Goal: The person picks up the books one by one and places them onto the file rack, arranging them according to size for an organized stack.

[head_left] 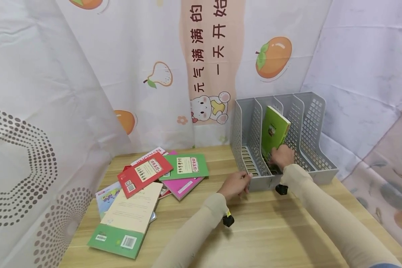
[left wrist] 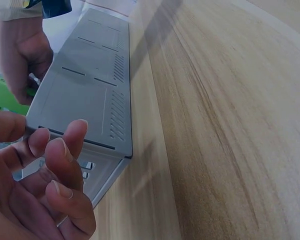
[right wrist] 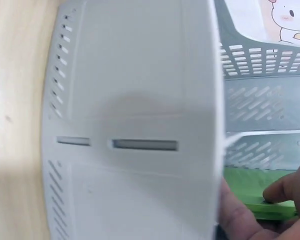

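A grey plastic file holder (head_left: 262, 183) with several upright compartments stands at the back right of the table. In its second compartment from the left, a green book (head_left: 274, 128) stands tilted. My right hand (head_left: 283, 156) grips the book low at its near edge; in the right wrist view, thumb and fingers lie on either side of the green cover (right wrist: 245, 187). At the holder's front left corner, my left hand (head_left: 235, 185) pinches the rim between thumb and index finger. The other left fingers (left wrist: 70, 160) curl loosely beside the corner in the left wrist view.
On the table's left lies a loose pile of books, with a red book (head_left: 144, 174), a green one (head_left: 187, 166), a magenta one (head_left: 182, 188) and a cream-and-green one (head_left: 134, 208). Printed cloth (head_left: 147, 37) hangs behind and at both sides.
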`<state>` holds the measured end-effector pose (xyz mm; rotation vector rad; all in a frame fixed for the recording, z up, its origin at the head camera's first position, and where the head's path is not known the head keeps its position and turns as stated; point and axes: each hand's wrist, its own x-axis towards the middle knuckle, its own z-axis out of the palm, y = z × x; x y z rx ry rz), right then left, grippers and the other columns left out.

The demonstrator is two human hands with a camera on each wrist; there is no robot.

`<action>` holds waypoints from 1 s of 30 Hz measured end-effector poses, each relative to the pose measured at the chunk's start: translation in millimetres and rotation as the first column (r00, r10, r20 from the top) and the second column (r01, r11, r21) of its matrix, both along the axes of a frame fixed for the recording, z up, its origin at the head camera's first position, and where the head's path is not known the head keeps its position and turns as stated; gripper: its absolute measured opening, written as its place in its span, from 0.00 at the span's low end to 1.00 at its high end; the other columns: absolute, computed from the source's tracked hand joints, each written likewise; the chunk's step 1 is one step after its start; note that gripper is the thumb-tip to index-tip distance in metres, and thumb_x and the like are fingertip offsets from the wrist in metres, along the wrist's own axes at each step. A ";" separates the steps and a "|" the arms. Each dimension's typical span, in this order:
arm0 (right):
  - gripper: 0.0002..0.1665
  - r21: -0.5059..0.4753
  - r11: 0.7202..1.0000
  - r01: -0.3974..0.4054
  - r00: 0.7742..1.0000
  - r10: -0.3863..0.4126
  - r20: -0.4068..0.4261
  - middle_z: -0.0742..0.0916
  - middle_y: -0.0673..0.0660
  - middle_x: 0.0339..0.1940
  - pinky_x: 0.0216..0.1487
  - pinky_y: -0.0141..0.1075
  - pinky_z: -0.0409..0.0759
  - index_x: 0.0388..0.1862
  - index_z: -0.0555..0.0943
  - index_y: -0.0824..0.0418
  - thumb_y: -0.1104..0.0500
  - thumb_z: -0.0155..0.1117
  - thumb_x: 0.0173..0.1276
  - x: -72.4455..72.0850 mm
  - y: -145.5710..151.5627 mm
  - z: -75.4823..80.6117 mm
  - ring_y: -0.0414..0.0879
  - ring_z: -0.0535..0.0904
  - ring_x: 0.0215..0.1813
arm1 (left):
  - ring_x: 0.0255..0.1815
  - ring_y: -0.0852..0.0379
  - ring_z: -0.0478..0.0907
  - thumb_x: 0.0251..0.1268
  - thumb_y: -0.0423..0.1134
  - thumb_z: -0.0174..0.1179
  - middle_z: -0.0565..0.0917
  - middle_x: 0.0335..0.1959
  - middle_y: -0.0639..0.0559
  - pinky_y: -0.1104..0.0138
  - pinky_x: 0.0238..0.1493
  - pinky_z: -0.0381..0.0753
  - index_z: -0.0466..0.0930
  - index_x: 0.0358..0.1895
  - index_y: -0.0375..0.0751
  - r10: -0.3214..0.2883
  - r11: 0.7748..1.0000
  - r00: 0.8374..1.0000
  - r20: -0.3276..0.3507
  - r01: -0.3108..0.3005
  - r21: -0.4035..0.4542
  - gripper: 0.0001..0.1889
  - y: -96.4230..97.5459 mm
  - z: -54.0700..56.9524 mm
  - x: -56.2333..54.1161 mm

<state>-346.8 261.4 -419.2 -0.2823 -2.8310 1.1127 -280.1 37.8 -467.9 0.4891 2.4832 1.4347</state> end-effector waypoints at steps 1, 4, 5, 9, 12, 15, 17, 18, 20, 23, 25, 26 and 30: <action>0.27 0.016 1.000 -0.011 1.000 0.011 0.015 0.88 0.61 0.20 0.40 0.52 0.82 0.29 0.81 0.72 0.57 0.39 0.79 -1.0 -0.3 1.7 0.59 0.88 0.29 | 0.13 0.53 0.72 0.83 0.56 0.47 0.84 0.22 0.51 0.65 0.21 0.73 0.75 0.29 0.47 0.000 1.000 1.000 0.001 0.000 -0.004 0.23 0.0 -0.2 -0.6; 0.28 0.045 0.998 -0.048 0.998 0.046 0.054 0.87 0.61 0.18 0.29 0.44 0.82 0.31 0.78 0.71 0.54 0.38 0.81 -3.7 1.7 4.8 0.58 0.88 0.26 | 0.14 0.52 0.72 0.83 0.56 0.47 0.85 0.23 0.51 0.65 0.22 0.74 0.75 0.29 0.47 -0.004 1.000 1.000 0.003 0.004 -0.015 0.23 0.4 -0.3 -2.1; 0.28 0.039 0.998 -0.054 0.997 0.052 0.061 0.87 0.61 0.18 0.28 0.43 0.84 0.33 0.79 0.72 0.53 0.39 0.82 -4.1 3.3 4.6 0.57 0.88 0.24 | 0.14 0.52 0.73 0.83 0.56 0.47 0.85 0.23 0.51 0.65 0.22 0.74 0.75 0.29 0.47 -0.004 1.000 1.000 0.008 0.004 -0.014 0.23 0.7 -0.6 -2.0; 0.30 0.046 0.997 -0.060 0.998 0.058 0.033 0.86 0.58 0.14 0.45 0.53 0.85 0.33 0.83 0.75 0.53 0.45 0.82 -2.4 12.5 -0.8 0.55 0.88 0.23 | 0.13 0.53 0.72 0.83 0.57 0.47 0.85 0.23 0.51 0.65 0.22 0.73 0.75 0.28 0.47 -0.004 1.000 1.000 0.010 0.004 -0.012 0.24 3.0 -4.4 0.1; 0.30 0.030 0.998 -0.056 0.998 0.056 0.022 0.87 0.58 0.16 0.51 0.58 0.82 0.29 0.84 0.72 0.53 0.48 0.83 0.3 16.5 -5.2 0.57 0.89 0.27 | 0.13 0.54 0.71 0.82 0.58 0.48 0.84 0.23 0.50 0.65 0.21 0.73 0.75 0.29 0.46 -0.005 1.000 1.000 0.018 0.005 -0.003 0.24 4.7 -7.5 1.9; 0.30 0.041 0.998 -0.039 0.999 0.039 0.008 0.87 0.57 0.17 0.46 0.58 0.83 0.25 0.84 0.69 0.52 0.50 0.83 2.4 18.8 -9.1 0.58 0.89 0.28 | 0.14 0.52 0.72 0.82 0.57 0.48 0.84 0.23 0.50 0.65 0.21 0.72 0.75 0.29 0.46 -0.007 1.000 1.000 0.022 0.007 0.009 0.24 6.1 -9.2 3.1; 0.31 0.055 0.998 -0.028 1.000 0.029 -0.004 0.87 0.57 0.16 0.51 0.60 0.80 0.23 0.84 0.69 0.51 0.52 0.83 3.9 19.4 -9.5 0.59 0.88 0.28 | 0.16 0.49 0.74 0.83 0.56 0.48 0.84 0.23 0.49 0.65 0.20 0.72 0.75 0.29 0.46 -0.012 1.000 1.000 0.029 0.011 0.019 0.23 6.4 -9.3 3.6; 0.32 0.070 0.997 -0.027 1.000 0.028 -0.008 0.87 0.58 0.15 0.54 0.62 0.79 0.23 0.85 0.69 0.50 0.53 0.82 4.3 19.7 -9.0 0.59 0.88 0.27 | 0.16 0.47 0.75 0.83 0.56 0.48 0.84 0.23 0.49 0.65 0.20 0.73 0.74 0.28 0.47 -0.015 1.000 0.999 0.029 0.014 0.017 0.23 6.3 -9.2 3.4; 0.33 0.087 0.996 -0.037 0.999 0.038 -0.005 0.86 0.59 0.15 0.56 0.62 0.78 0.24 0.85 0.71 0.47 0.54 0.82 4.6 19.9 -6.6 0.58 0.88 0.26 | 0.18 0.43 0.76 0.83 0.55 0.48 0.84 0.23 0.49 0.65 0.20 0.73 0.74 0.29 0.46 -0.020 1.000 0.999 0.037 0.019 0.021 0.22 5.4 -8.0 2.8; 0.37 0.098 0.993 -0.060 0.998 0.060 0.002 0.86 0.59 0.14 0.52 0.59 0.82 0.26 0.85 0.72 0.43 0.52 0.83 3.0 19.7 -0.9 0.58 0.88 0.25 | 0.20 0.40 0.77 0.83 0.56 0.48 0.84 0.23 0.49 0.65 0.20 0.73 0.75 0.29 0.47 -0.014 1.000 0.999 0.044 0.014 0.012 0.22 3.1 -5.2 0.7; 0.39 0.077 0.994 -0.073 0.997 0.072 0.009 0.86 0.59 0.15 0.42 0.55 0.86 0.27 0.85 0.73 0.43 0.48 0.84 1.3 19.8 2.5 0.58 0.88 0.25 | 0.20 0.41 0.77 0.83 0.55 0.48 0.84 0.22 0.51 0.64 0.21 0.73 0.75 0.30 0.47 -0.008 1.000 0.999 0.034 0.008 -0.001 0.22 1.2 -2.8 -1.1; 0.39 0.067 0.995 -0.073 0.997 0.073 0.011 0.86 0.59 0.14 0.38 0.53 0.87 0.26 0.85 0.72 0.43 0.47 0.84 0.5 19.9 3.8 0.59 0.88 0.25 | 0.19 0.42 0.77 0.83 0.56 0.48 0.84 0.22 0.51 0.64 0.21 0.73 0.75 0.30 0.47 -0.006 1.000 1.000 0.027 0.006 -0.012 0.22 0.3 -1.5 -2.0; 0.37 0.027 0.997 -0.073 0.997 0.073 0.021 0.86 0.57 0.14 0.29 0.48 0.87 0.22 0.86 0.69 0.46 0.46 0.82 0.0 20.2 6.9 0.60 0.88 0.26 | 0.16 0.50 0.74 0.82 0.57 0.48 0.85 0.24 0.50 0.64 0.23 0.73 0.77 0.29 0.46 -0.013 0.999 1.000 0.005 0.013 -0.034 0.23 -3.1 2.2 -4.0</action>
